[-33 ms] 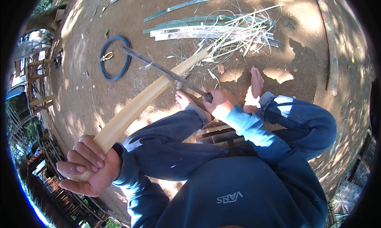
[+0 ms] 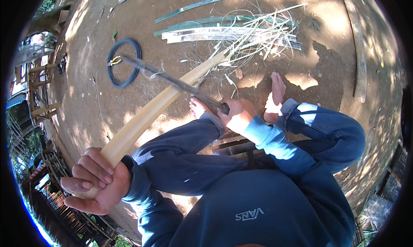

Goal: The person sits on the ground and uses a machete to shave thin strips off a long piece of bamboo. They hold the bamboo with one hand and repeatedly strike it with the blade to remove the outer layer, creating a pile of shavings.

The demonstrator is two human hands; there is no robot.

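My left hand (image 2: pixel 97 180) is closed round the lower end of a long, pale bamboo strip (image 2: pixel 144 120). The strip slants up and right, its far end reaching a pile of thin bamboo shavings (image 2: pixel 262 36) on the ground. In my right hand (image 2: pixel 238 113), fingers wrapped round its near end, is a long dark knife (image 2: pixel 172 78) that looks like a machete. Its blade crosses over the bamboo strip and points up and left. A thin pale curl clings to the blade. The blade's tip is blurred.
Green and whitish bamboo strips (image 2: pixel 193 34) lie on the brown dirt beyond my bare feet (image 2: pixel 277 90). A coil of dark tubing or cable (image 2: pixel 110 70) rests at the left. A long pole (image 2: pixel 359 58) lies at the right, and wooden racks (image 2: pixel 41 90) stand at the far left.
The knife has shifted slightly, its tip swinging left and a little down, and its blade showing broader. My left hand and the bamboo strip have hardly moved.
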